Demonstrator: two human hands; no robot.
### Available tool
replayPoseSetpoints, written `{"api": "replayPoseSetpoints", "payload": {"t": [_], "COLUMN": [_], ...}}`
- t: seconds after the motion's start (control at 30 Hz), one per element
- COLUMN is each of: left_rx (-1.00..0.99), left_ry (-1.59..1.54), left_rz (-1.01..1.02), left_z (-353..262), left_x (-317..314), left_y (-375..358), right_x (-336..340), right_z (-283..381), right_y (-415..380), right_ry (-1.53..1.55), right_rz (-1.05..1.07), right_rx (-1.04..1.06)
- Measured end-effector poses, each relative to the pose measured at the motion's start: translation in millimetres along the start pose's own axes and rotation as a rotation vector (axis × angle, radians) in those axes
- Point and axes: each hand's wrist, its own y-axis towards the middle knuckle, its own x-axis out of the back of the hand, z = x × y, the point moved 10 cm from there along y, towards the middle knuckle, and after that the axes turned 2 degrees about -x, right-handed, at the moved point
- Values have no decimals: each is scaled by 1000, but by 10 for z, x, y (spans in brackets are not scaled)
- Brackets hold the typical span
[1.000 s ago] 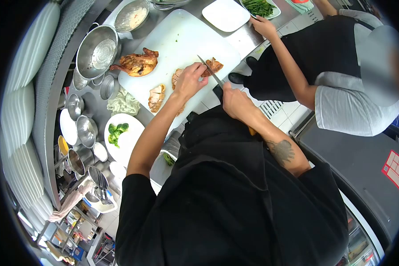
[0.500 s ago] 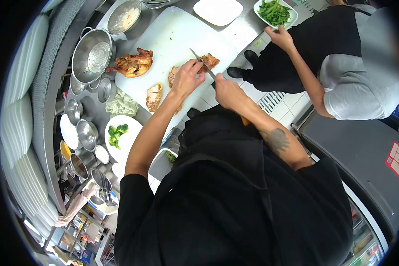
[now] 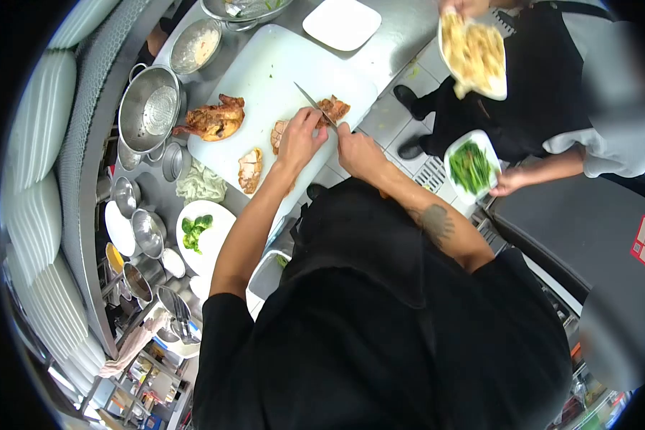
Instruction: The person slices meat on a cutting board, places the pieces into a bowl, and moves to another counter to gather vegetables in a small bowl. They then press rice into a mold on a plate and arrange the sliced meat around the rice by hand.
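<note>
My right hand (image 3: 356, 149) is closed round the handle of a knife (image 3: 314, 102), whose blade points up and left over the white cutting board (image 3: 265, 72). Beside the blade, my left hand (image 3: 301, 136) presses with bent fingers on a piece of roasted meat (image 3: 333, 108). Part of that meat is hidden by the fingers. Sliced meat (image 3: 250, 170) lies on the board near my left forearm, with another portion (image 3: 278, 135) just above it. A browned roast bird (image 3: 216, 119) rests at the board's left edge.
Metal bowls (image 3: 149, 231), a colander (image 3: 150, 107), a crumpled cloth (image 3: 201, 183) and a plate of broccoli (image 3: 222, 233) stand left. An empty white plate (image 3: 342, 24) is beyond the board. At right a co-worker holds a plate of greens (image 3: 471, 169) and a dish of pale food (image 3: 473, 54).
The co-worker's plate of greens has come nearer, and a dish of pale food has appeared in a hand above it. My hands remain at the meat, with the view slightly shifted.
</note>
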Motion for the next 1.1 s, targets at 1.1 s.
{"api": "replayPoseSetpoints", "payload": {"t": [1.1], "left_rx": [484], "left_ry": [189], "left_rz": [88], "left_z": [-174], "left_x": [-14], "left_y": [23], "right_x": [318], "right_z": [326], "right_y": [813], "right_ry": [-241], "right_rz": [161], "right_rx": [621]}}
